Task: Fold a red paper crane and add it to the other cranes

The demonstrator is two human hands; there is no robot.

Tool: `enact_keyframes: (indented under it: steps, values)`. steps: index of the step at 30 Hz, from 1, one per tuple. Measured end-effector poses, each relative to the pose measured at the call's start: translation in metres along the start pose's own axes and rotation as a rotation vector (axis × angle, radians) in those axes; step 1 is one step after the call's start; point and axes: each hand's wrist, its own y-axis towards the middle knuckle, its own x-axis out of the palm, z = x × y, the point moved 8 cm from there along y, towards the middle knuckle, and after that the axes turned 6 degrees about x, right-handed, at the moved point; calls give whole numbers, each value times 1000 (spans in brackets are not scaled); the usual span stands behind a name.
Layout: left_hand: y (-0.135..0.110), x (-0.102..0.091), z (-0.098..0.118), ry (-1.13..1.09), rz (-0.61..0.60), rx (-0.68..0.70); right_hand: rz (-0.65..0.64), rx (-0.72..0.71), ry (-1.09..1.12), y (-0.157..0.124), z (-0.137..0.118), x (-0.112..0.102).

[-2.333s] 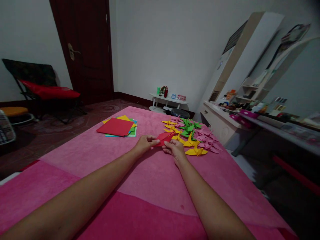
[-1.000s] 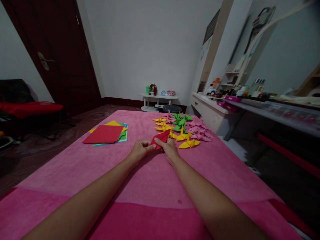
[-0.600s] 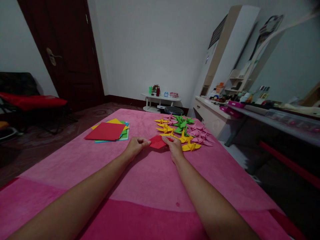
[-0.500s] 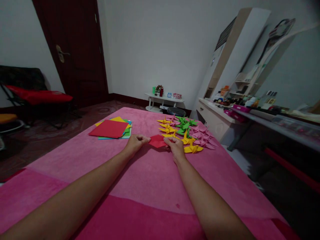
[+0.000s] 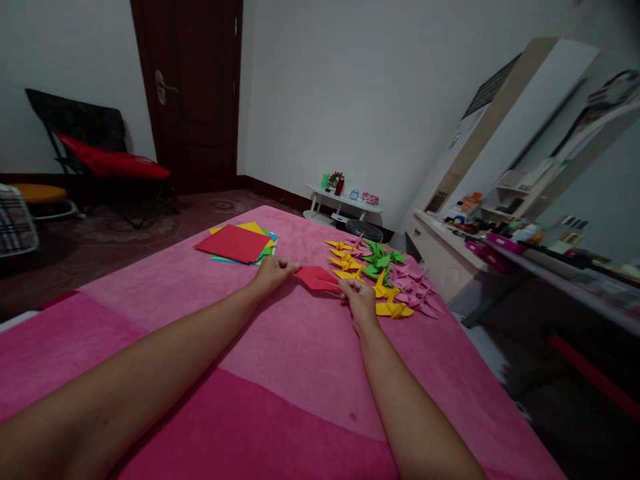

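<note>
A folded piece of red origami paper (image 5: 318, 279) is held between both hands over the pink cloth (image 5: 300, 360). My left hand (image 5: 277, 272) pinches its left tip, fingers closed. At its right end, my right hand (image 5: 358, 296) grips the pointed part between thumb and fingers; a slit shows between the layers there. Just beyond my right hand stand yellow paper cranes (image 5: 395, 309), with green cranes (image 5: 381, 257) and pink cranes (image 5: 413, 283) behind and to the right. Left of my left hand lies a stack of square paper (image 5: 235, 243), red on top.
A low white shelf (image 5: 345, 199) with small items stands by the far wall. On the right is a dressing table (image 5: 445, 257) crowded with bottles and boxes. A folding chair (image 5: 115, 163) with a red seat stands near the dark door (image 5: 195, 100).
My head view has turned left and tilted. My right hand has shifted slightly away from the left, and the red paper now looks longer, with its right end split into narrow points.
</note>
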Motion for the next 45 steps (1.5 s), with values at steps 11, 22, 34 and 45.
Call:
enact_keyframes:
  steps: [11,22,34,45]
  values:
    - [-4,3,-7,-106,-75,-258,-72,-685,-701,-53,-74,47]
    - [-4,10,-9,-335,-95,-285,-95,-371,-330,-32,-76,32]
    - [-20,28,43,-239,-333,128,-109,-396,-347,-26,-76,27]
    - [-19,30,31,-365,-219,-34,-111,-357,-143,-36,-128,14]
